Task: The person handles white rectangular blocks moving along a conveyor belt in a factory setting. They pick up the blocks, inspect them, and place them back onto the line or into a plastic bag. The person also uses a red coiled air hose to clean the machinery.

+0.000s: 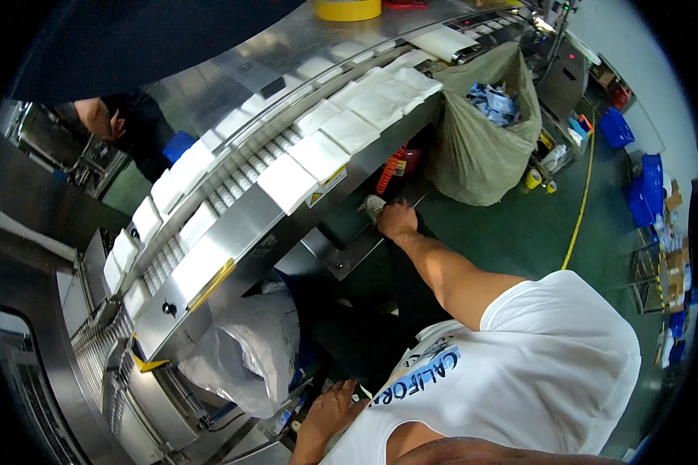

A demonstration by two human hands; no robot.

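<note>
My right hand [398,220] reaches low beneath the conveyor, its fingers curled against a small pale ribbed thing [374,208] that may be the tip of a shoe. What lies under the fingers is hidden. Down by my lap, my left hand [335,406] rests with fingers stretched out, holding nothing that I can see. Flat white packs [314,155] lie in rows along the curved roller conveyor [256,164] above my hands. A clear plastic bag [248,349] hangs under its near side.
A big olive sack [473,155] with blue scraps [494,105] stands right of the conveyor. An orange coiled hose [390,170] hangs beside it. Across the line is another person's arm [95,120]. Blue crates [647,190] line the right wall, beyond a yellow floor line [583,201].
</note>
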